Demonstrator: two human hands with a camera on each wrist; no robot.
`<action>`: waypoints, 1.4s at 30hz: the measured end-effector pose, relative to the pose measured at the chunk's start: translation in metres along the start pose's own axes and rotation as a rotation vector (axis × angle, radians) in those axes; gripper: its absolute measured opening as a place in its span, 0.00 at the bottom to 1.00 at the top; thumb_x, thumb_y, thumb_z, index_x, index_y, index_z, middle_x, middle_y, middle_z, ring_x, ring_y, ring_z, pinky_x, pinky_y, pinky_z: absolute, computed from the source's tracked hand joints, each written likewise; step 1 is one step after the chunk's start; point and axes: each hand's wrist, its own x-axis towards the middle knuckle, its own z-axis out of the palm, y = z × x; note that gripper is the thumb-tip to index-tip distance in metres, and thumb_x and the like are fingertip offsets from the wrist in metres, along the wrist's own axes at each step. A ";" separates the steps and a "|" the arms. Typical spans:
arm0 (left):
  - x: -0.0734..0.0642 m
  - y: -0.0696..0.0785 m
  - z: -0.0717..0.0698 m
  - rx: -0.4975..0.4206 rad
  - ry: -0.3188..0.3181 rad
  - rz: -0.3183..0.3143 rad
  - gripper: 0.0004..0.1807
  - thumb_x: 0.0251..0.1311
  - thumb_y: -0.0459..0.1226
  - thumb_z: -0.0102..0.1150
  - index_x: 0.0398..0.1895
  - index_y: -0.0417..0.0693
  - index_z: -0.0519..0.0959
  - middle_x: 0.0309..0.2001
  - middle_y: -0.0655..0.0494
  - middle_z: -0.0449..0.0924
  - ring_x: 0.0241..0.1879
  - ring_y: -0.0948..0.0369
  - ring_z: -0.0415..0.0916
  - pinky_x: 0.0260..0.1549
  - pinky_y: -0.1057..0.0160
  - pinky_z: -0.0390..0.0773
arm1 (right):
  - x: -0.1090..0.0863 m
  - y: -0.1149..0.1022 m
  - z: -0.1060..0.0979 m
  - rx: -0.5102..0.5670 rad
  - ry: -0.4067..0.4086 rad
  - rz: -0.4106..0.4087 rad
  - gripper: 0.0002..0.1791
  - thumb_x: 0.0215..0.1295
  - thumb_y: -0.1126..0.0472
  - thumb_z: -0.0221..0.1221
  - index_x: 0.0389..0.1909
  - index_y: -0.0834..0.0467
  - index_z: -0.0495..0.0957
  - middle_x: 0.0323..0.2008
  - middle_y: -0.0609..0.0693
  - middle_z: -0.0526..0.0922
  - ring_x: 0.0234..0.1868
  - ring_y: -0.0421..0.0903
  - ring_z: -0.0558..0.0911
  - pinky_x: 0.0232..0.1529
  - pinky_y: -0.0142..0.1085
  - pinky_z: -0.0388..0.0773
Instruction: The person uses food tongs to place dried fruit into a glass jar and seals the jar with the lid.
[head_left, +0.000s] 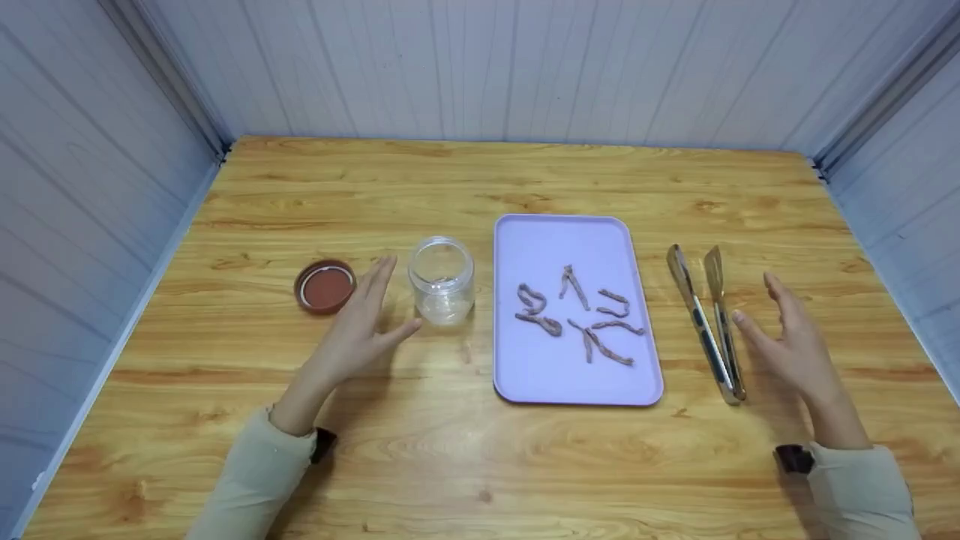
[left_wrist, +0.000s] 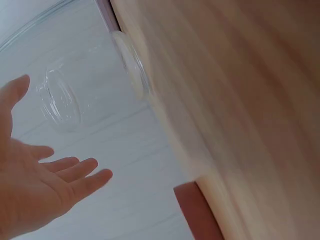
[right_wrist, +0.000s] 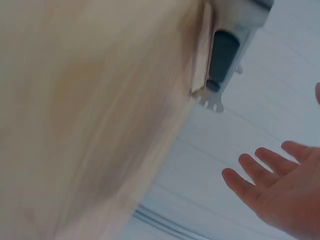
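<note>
In the head view my left hand (head_left: 358, 330) is held with fingers spread, between a brown-red lid (head_left: 325, 287) and a clear jar (head_left: 444, 296). The jar stands upright without a lid on it; the left wrist view shows the jar (left_wrist: 95, 85) just beyond my thumb and fingers. My right hand (head_left: 796, 345), thumb apart from the fingers, is to the right of a pair of metal tongs (head_left: 709, 330) with dark grip inserts. Both hands hold nothing. On a lilac tray (head_left: 570, 386) lie several thin, brown, twisted strips (head_left: 609, 350).
A wood-grain table (head_left: 420, 472) carries everything. Pale panelled walls (head_left: 480, 67) close it in at the back and on both sides. The tray sits between the jar and the tongs, and the lid lies with its inner side up.
</note>
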 end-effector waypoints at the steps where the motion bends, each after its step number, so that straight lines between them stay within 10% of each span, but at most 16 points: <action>1: 0.001 0.001 0.001 -0.060 0.011 -0.012 0.46 0.52 0.49 0.59 0.68 0.46 0.44 0.65 0.43 0.47 0.62 0.49 0.48 0.55 0.47 0.53 | 0.001 0.000 0.002 0.013 0.019 0.029 0.37 0.61 0.56 0.54 0.66 0.60 0.47 0.61 0.66 0.55 0.60 0.63 0.55 0.52 0.61 0.52; 9: 0.011 0.016 -0.001 -0.473 0.027 -0.184 0.47 0.50 0.40 0.63 0.67 0.45 0.44 0.63 0.41 0.50 0.59 0.45 0.54 0.51 0.48 0.62 | 0.004 -0.005 0.011 0.048 0.024 0.191 0.38 0.58 0.50 0.56 0.65 0.62 0.52 0.55 0.66 0.65 0.53 0.61 0.65 0.46 0.54 0.64; 18: 0.023 0.020 0.006 -0.709 -0.003 -0.299 0.50 0.48 0.34 0.63 0.68 0.47 0.40 0.63 0.40 0.47 0.59 0.45 0.52 0.51 0.49 0.62 | 0.006 -0.004 0.013 0.043 -0.119 0.242 0.41 0.58 0.49 0.56 0.65 0.64 0.49 0.57 0.69 0.60 0.53 0.65 0.64 0.46 0.56 0.64; 42: 0.042 0.001 0.029 -0.638 0.010 -0.374 0.53 0.44 0.37 0.67 0.68 0.51 0.40 0.61 0.41 0.51 0.59 0.46 0.53 0.54 0.51 0.58 | 0.013 0.002 0.028 -0.181 -0.252 0.137 0.48 0.48 0.53 0.65 0.63 0.69 0.48 0.49 0.71 0.65 0.41 0.63 0.71 0.35 0.52 0.69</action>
